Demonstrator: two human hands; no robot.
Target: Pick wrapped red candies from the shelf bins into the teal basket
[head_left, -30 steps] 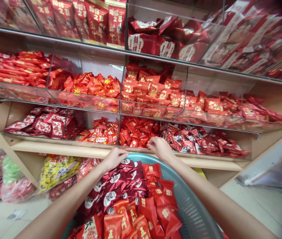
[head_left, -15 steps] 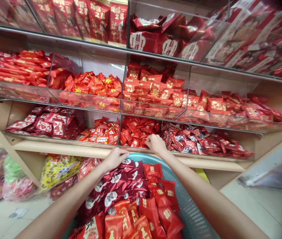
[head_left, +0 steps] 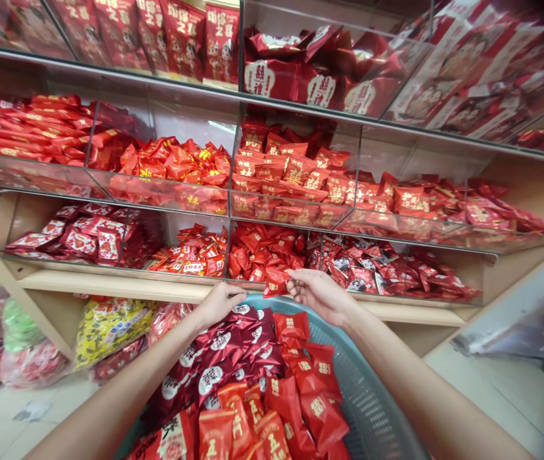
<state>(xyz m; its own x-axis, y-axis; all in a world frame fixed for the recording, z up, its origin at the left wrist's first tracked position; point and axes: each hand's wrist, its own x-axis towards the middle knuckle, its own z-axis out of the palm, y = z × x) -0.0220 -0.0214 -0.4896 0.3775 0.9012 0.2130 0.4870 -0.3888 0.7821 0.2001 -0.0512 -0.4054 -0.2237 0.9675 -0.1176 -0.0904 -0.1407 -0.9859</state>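
Note:
My right hand (head_left: 317, 294) pinches a small red candy packet (head_left: 276, 282) in front of the lowest shelf, just above the far rim of a teal plastic basket (head_left: 372, 390). Around the far left rim of the basket, my left hand (head_left: 220, 303) has its fingers closed, gripping the edge. Dark maroon packets (head_left: 221, 342) with white labels fill the basket's left part. Bright red packets (head_left: 319, 409) lie in its right part, and orange-red packets (head_left: 236, 421) near the front. Behind the hands is a compartment of small red packets (head_left: 257, 249).
Clear dividers split the wooden shelves (head_left: 108, 281) into compartments of red packets. Below the left side lie a yellow bag (head_left: 113, 329) and a green bag (head_left: 22, 326) on the tiled floor (head_left: 3, 421). Large red packs (head_left: 319, 83) stand on the upper shelf.
My right hand has come out of the lower compartment toward the basket, now with a red packet at its fingertips. My left hand stays on the rim.

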